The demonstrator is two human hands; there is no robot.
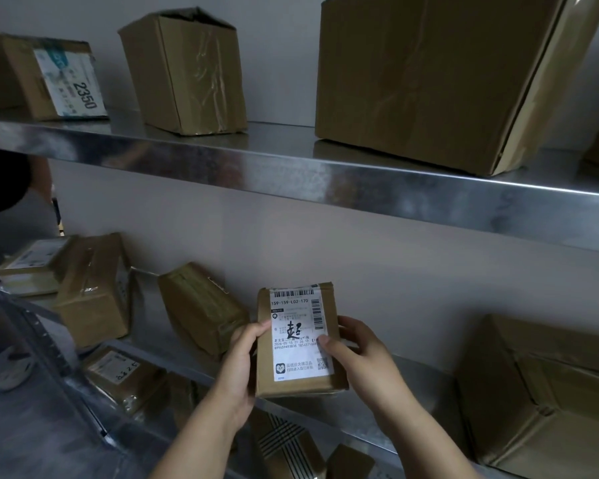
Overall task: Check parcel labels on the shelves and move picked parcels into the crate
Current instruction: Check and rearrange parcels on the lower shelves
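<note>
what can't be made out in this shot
Head view only:
- Label on the held parcel: fine print too small and blurred; the right hand covers part with its thumb.
- Large box on the upper shelf: top cut by the frame edge, no label showing.
- Parcels at lower left: dim, labels unreadable.
- Crate: not in frame.

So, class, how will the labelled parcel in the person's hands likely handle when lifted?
The parcel is probably stiff: its cardboard edges look square. Likely light: left hand and right hand hold it up by thumbs and fingers alone.
</note>
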